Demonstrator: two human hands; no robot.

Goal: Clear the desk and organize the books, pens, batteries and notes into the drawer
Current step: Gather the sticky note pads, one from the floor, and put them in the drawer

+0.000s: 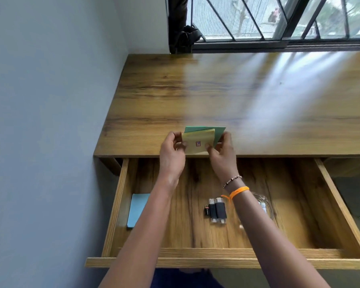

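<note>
Right now, from the head view, your left hand and right hand both pinch the notes, a yellow pad against a green one, held above the desk's front edge. Below, the drawer stands open, holding a blue pad at its left, dark USB sticks mid-floor, and something clear beside your right wrist.

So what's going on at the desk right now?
A person holds a yellow note pad and a green note pad together over the desk's front edge, left hand and right hand pinching them from either side. The drawer below is open, with a blue note pad at its left and small black USB sticks in the middle.
</note>
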